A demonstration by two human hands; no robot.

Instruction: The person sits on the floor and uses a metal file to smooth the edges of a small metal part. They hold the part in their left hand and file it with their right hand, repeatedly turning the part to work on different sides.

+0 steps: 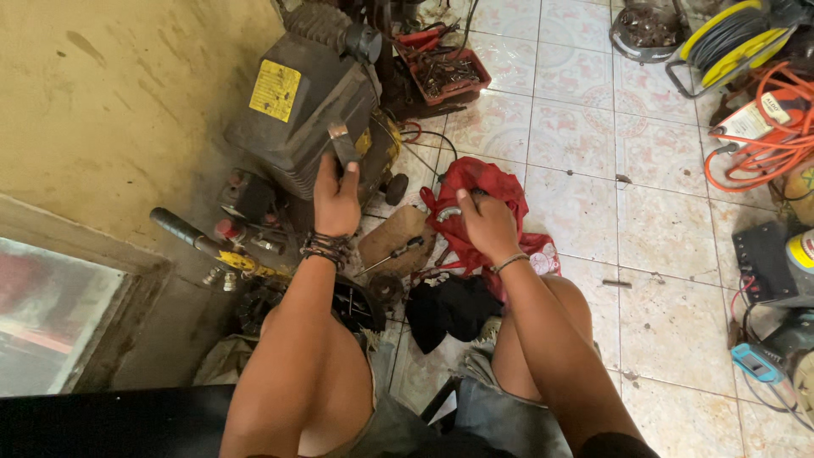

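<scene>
My left hand (337, 199) grips a grey metal wrench (343, 142) and holds it against the side of a dirty black air compressor (292, 110) with a yellow label. My right hand (485, 222) rests on a red plastic bag (475, 182) on the tiled floor, fingers closed around a curved metal part (449, 212) at the bag's mouth. A screwdriver (394, 253) lies on a brown board between my hands. A black cloth (449, 307) lies by my knees.
A red tray of small parts (445, 75) stands behind the compressor. A yellow cable reel (729, 34) and orange cable (763, 144) lie at the upper right, with power tools (776, 263) at the right edge. A yellow wall (110, 102) stands to the left.
</scene>
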